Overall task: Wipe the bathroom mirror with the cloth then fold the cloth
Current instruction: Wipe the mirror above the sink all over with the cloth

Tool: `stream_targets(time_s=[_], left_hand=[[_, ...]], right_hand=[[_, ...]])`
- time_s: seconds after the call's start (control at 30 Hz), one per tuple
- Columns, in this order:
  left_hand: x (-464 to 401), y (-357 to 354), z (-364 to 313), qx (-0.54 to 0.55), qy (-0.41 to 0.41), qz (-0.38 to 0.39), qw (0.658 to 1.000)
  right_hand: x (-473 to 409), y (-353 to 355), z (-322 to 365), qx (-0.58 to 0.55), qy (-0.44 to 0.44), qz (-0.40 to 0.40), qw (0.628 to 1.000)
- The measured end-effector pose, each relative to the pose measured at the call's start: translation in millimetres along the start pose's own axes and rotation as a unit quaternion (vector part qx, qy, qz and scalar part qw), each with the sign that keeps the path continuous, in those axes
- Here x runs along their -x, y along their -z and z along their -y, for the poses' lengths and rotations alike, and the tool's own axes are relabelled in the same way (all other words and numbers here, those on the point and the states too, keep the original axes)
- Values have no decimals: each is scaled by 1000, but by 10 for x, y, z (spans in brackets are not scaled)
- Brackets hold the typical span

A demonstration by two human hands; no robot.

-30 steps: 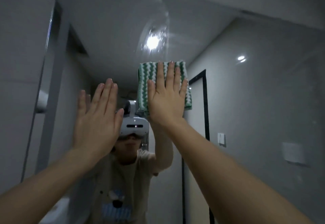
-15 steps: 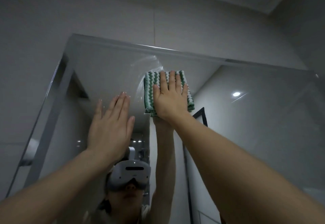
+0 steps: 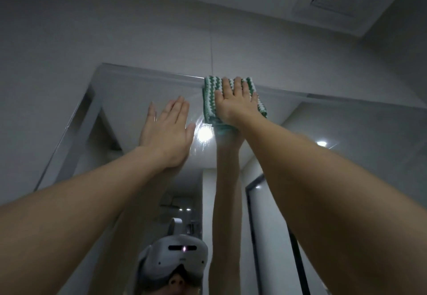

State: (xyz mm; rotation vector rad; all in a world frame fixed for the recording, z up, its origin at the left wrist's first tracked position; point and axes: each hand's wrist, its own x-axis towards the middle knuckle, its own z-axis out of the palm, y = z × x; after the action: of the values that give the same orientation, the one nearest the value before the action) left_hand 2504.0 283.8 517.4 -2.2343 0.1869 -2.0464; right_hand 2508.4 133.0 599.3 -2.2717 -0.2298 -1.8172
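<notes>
From the head camera, the only view, the right hand (image 3: 235,103) presses the cloth (image 3: 209,100) flat against the mirror (image 3: 346,156) at its very top edge, fingertips reaching the strip where glass meets wall (image 3: 138,28). The cloth, green and white in zigzag stripes, is bunched into a thick pad, probably so that the whole palm can push it evenly across the glass. The right fingers (image 3: 236,85) lie straight and close together on top of the pad, pinning it rather than clutching it. The left hand (image 3: 167,132) is raised beside it, lower and to the left, palm towards the glass, likely as a brace during the high reach; whether it touches the mirror cannot be told. Its fingers are extended and holding nothing. A bright lamp reflection (image 3: 204,134) glares between the two hands.
</notes>
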Motion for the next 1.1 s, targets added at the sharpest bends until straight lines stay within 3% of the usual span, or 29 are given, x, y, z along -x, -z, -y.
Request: stream_targets(time_s=[0.43, 0.83, 1.1], left_hand=[[318, -33, 37, 17, -1, -10, 1000], [1388, -160, -291, 36, -20, 17, 999], [2328, -279, -361, 36, -86, 17, 995]], right_hand=[[310, -34, -123, 10, 28, -4, 1000], [1622, -333, -393, -6, 22, -19, 1000], [2760, -606, -487, 16, 11, -22, 1000]])
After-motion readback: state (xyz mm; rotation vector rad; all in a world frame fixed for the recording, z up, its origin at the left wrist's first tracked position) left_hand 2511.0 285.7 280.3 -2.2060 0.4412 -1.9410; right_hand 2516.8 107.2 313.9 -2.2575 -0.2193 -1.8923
